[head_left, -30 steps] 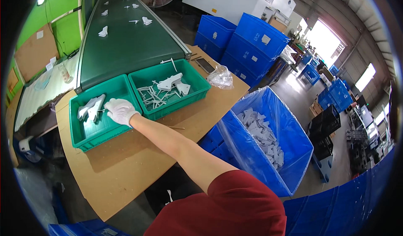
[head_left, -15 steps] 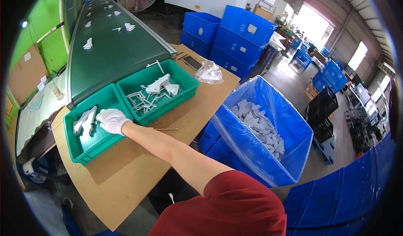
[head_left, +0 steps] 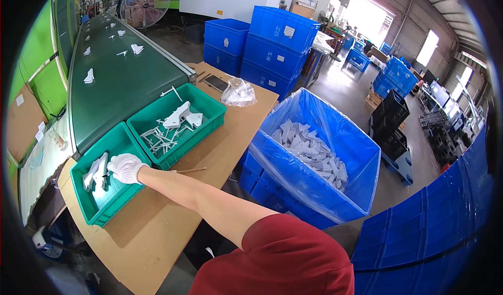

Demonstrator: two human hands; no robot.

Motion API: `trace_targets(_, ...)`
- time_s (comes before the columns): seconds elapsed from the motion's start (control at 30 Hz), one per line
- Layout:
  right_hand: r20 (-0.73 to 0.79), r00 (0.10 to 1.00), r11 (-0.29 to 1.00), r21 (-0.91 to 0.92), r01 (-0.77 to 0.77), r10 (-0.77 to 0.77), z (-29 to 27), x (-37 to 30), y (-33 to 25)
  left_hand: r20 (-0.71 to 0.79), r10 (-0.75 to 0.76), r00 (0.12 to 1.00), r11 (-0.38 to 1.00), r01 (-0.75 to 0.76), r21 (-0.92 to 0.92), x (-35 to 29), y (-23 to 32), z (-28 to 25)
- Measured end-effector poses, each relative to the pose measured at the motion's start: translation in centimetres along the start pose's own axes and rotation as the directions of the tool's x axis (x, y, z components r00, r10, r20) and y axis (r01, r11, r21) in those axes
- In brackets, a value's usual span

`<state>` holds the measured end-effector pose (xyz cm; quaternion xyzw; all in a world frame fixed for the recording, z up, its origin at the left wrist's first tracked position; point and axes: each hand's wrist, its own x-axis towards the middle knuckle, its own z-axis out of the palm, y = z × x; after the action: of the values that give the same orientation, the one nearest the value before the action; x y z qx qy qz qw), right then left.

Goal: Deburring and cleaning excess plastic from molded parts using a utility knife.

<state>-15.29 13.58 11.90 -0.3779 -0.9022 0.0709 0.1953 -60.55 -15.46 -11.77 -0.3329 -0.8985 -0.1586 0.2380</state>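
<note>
My right hand (head_left: pixel 126 168), in a white knit glove, reaches into the left green bin (head_left: pixel 109 212). Its fingers are curled closed, with the fingertips at the edge of a white plastic part (head_left: pixel 101 168); the grip itself is partly hidden. Beside that part lie other white pieces of similar shape. The right green bin (head_left: pixel 214 124) holds thin white sticks (head_left: pixel 158 140) in a loose heap and larger white parts (head_left: pixel 181 116). My left hand is out of view.
A green conveyor belt (head_left: pixel 126 74) carries scattered white parts. On the brown board (head_left: pixel 152 232) are a bagged bundle (head_left: pixel 238 93), a dark phone-like slab (head_left: pixel 216 83) and a thin stick (head_left: pixel 191 169). At right stands a lined blue crate (head_left: pixel 356 164) of grey-white parts; stacked blue crates (head_left: pixel 277 48) stand behind.
The whole view has shifted, so the bins and belt sit farther left in the picture. My right hand stays in the left bin, its fingertips still against the white parts.
</note>
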Motion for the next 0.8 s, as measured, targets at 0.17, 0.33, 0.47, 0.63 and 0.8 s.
trace_targets(0.17,0.017,1.000,1.000,-0.008,0.000,0.000,0.2,0.1,0.6,0.024,-0.014,1.000,1.000,0.014,0.020,-0.3,-0.3,-0.5)
trace_targets(0.33,0.003,1.000,1.000,0.011,0.011,-0.011,0.2,0.0,0.6,0.042,-0.045,0.998,0.998,0.043,0.042,-0.8,-0.9,-1.2)
trace_targets(0.47,0.010,1.000,1.000,0.014,0.014,-0.014,0.1,0.1,0.6,0.059,-0.070,0.996,0.996,0.066,0.059,-1.4,-1.4,-1.6)
trace_targets(0.63,0.017,1.000,1.000,0.024,0.006,-0.006,-0.2,0.1,0.3,0.079,-0.103,0.992,0.992,0.097,0.080,-2.3,-1.9,-2.3)
trace_targets(0.8,0.010,1.000,0.999,0.037,0.006,-0.006,0.2,-0.2,0.4,0.100,-0.125,0.987,0.988,0.115,0.099,-2.6,-1.9,-2.9)
